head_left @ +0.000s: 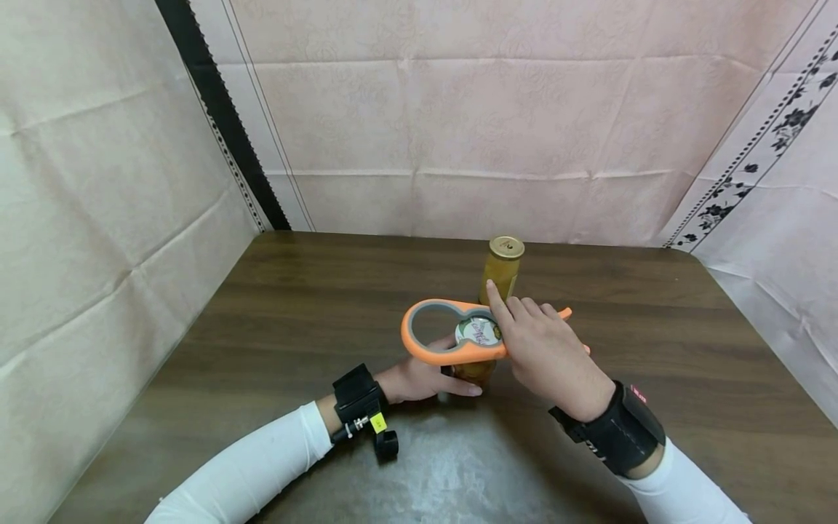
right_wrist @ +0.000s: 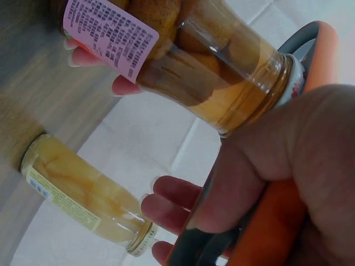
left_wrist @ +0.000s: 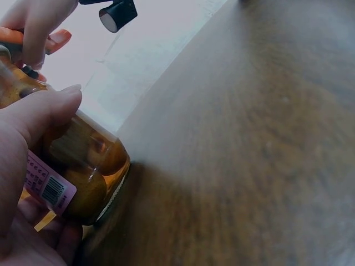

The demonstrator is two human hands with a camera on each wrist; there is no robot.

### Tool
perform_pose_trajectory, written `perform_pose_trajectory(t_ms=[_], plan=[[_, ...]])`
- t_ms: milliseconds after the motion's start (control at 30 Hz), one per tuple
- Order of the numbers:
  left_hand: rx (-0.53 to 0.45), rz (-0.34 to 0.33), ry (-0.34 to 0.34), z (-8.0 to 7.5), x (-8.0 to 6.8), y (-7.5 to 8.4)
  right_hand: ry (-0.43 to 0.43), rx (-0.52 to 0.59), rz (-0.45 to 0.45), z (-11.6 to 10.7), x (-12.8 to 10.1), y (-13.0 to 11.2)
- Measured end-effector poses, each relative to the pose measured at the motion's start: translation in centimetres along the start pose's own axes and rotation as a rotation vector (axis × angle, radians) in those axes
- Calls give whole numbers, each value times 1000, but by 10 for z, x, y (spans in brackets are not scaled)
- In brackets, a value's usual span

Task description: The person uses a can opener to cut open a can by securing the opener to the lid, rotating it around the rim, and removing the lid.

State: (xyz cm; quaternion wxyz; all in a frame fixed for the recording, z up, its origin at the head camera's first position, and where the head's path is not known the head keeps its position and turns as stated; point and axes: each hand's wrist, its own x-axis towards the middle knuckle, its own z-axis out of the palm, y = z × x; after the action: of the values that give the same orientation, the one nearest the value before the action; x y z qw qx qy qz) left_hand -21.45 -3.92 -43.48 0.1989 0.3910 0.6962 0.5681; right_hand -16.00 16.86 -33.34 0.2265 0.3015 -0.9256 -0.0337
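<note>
A glass jar of round brown fruit (right_wrist: pixel 208 61) stands on the table, with a pink label and a white patterned lid (head_left: pixel 476 330). My left hand (head_left: pixel 419 378) grips the jar's body, thumb on the near side and fingertips round the far side. Over the lid lies an orange and grey jar opener (head_left: pixel 424 354), its looped end pointing left. My right hand (head_left: pixel 550 356) grips the opener's handles to the right of the lid, with the thumb curled over them and the index finger stretched forward.
Behind the hands a second jar (head_left: pixel 501 269), with yellow contents and a gold lid, stands upright near the back of the brown wooden table (head_left: pixel 314 291). Pale cloth (head_left: pixel 497 131) hangs along the table's back and sides.
</note>
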Motion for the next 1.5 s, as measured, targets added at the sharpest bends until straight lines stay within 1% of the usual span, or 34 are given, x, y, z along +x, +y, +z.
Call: perform_pose_trajectory(t_ms=[233, 500, 667, 867, 967, 1067, 1200, 1500], plan=[[4, -21, 1, -1, 1, -1, 4, 11, -6, 2, 0, -2], [9, -51, 9, 0, 0, -2, 12, -25, -15, 4, 0, -3], [6, -62, 6, 0, 1, -3, -8, -25, -3, 5, -1, -3], [-2, -67, -3, -1, 1, 0, -37, -34, 19, 4, 0, -4], [4, -64, -5, -1, 2, 0, -25, -60, 19, 3, 1, -4], [11, -64, -1, -2, 2, 0, -7, -65, 18, 3, 2, -5], [18, -84, 3, -4, 0, 2, -4, -49, 26, 3, 3, -6], [19, -123, -13, -3, 1, 7, 25, -79, 20, 2, 2, -7]])
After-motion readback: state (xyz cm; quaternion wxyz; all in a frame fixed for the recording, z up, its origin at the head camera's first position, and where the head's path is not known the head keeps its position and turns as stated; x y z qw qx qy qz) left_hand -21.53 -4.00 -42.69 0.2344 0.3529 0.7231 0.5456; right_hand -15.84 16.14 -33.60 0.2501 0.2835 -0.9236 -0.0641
